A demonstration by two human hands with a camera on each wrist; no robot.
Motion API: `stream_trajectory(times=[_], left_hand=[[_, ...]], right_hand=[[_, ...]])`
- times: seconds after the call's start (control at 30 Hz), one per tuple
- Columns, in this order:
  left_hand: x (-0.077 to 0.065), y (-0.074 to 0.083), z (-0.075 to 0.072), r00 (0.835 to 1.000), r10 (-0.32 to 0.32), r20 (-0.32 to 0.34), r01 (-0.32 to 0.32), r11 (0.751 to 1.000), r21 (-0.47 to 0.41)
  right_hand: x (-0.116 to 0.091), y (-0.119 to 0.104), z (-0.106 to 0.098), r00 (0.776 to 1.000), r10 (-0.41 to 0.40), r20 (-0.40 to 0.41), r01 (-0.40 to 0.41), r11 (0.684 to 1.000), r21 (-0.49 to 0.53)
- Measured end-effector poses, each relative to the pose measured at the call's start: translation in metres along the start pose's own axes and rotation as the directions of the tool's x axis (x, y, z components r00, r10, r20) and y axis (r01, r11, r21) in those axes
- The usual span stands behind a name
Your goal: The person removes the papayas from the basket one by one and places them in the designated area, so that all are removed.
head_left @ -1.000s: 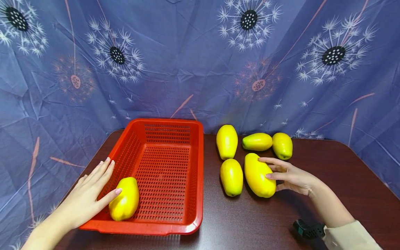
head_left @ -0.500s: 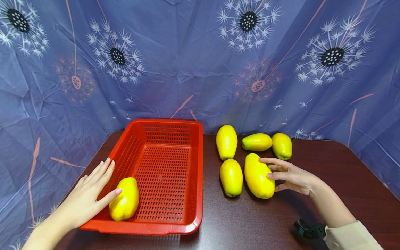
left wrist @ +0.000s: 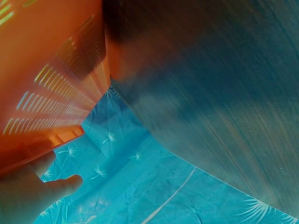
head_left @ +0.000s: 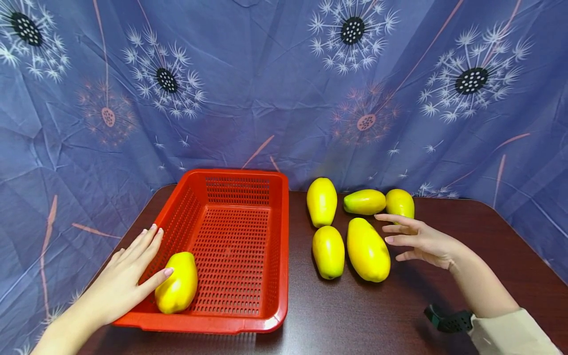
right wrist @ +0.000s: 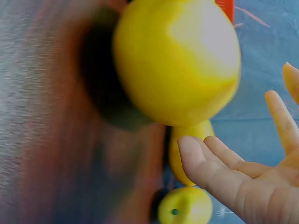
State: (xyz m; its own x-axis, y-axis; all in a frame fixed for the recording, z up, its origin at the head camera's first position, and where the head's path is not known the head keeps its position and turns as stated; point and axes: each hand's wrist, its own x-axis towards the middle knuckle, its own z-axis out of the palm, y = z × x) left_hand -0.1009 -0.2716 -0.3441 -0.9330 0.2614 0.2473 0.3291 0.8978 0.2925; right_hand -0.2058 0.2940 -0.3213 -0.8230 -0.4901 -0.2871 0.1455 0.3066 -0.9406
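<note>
While the left hand (head_left: 122, 276) lies flat on a perforated red basket (head_left: 235, 301), the open right hand (head_left: 421, 241) hovers at 3 o'clock of a glossy oval mango (head_left: 367, 250) on the dark wood table (head_left: 488, 256).

Left wrist view: heavy motion blur; red basket (left wrist: 46, 79) cut off by top and left edges, left hand (left wrist: 28, 191) cut by bottom-left corner, only fingers (left wrist: 63, 183) partly showing. Right wrist view: counter (right wrist: 42, 116) smeared; right hand (right wrist: 243, 182) cut off at right and bottom edges. Head view: right hand hides the lower part of the far-right papaya (head_left: 399, 202); counter's near edge out of frame.
</note>
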Motion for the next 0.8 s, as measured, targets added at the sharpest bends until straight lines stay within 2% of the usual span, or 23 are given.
stream_trajectory(times=[0.23,0.47,0.67,0.8], left_hand=[[0.0,0.0,0.0,1.0,0.0,0.002,0.0,1.0,-0.001],[0.0,0.0,-0.001,1.0,0.007,0.0,-0.007,1.0,0.013],[0.0,0.001,0.0,1.0,0.012,0.004,-0.012,1.0,0.012],[0.0,0.002,-0.001,1.0,0.002,0.008,-0.002,1.0,0.002]], right_hand=[[0.002,-0.024,-0.001,0.998,-0.035,-0.049,0.033,0.998,-0.049],[0.014,-0.059,0.007,0.998,-0.066,-0.026,0.064,0.995,-0.076],[0.033,-0.091,0.026,0.997,-0.067,0.032,0.07,0.993,-0.09],[0.051,-0.108,0.046,0.996,-0.069,0.057,0.073,0.996,-0.058]])
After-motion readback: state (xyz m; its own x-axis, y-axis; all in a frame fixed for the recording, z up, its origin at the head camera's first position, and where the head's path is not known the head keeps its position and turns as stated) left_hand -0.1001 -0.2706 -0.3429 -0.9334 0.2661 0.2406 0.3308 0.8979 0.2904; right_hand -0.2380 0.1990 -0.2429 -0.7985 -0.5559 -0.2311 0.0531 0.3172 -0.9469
